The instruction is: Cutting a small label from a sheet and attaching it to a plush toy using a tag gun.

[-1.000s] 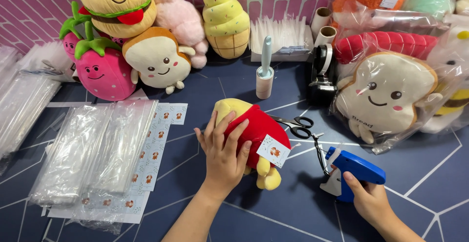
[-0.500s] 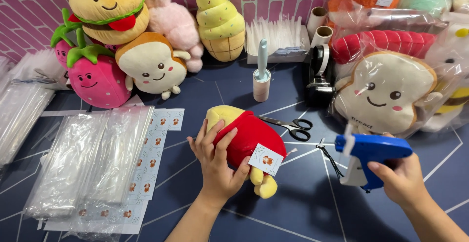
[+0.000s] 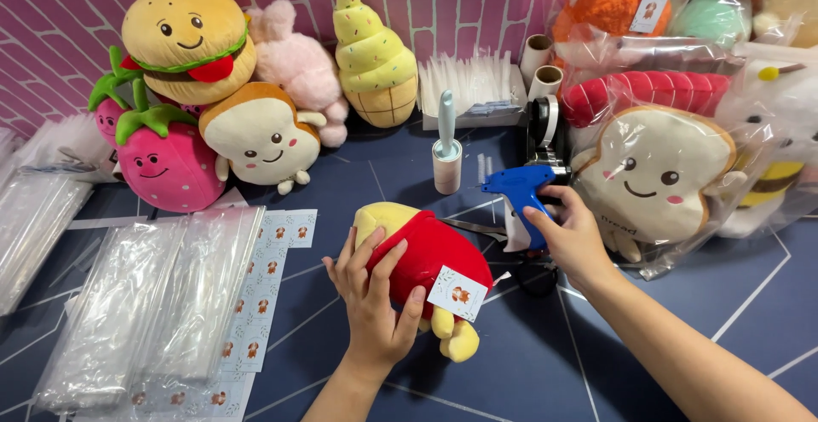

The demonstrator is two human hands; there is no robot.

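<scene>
Scissors point(image 3: 528, 275) mostly behind right hand point(image 3: 573, 239)

The red and yellow fries-shaped plush toy point(image 3: 426, 256) looks soft, matt and fuzzy, with a smooth paper tag point(image 3: 457, 293) on it. The blue tagging gun point(image 3: 520, 196) looks like hard, slightly glossy plastic. The clear plastic bags point(image 3: 153, 303) shine glossy and crinkled, and the dark blue tabletop point(image 3: 648, 362) looks smooth and matt.

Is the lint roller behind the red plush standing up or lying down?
Upright. The lint roller stands on its white roll end on the table, handle pointing straight up, behind the red plush held by the left hand.
</scene>
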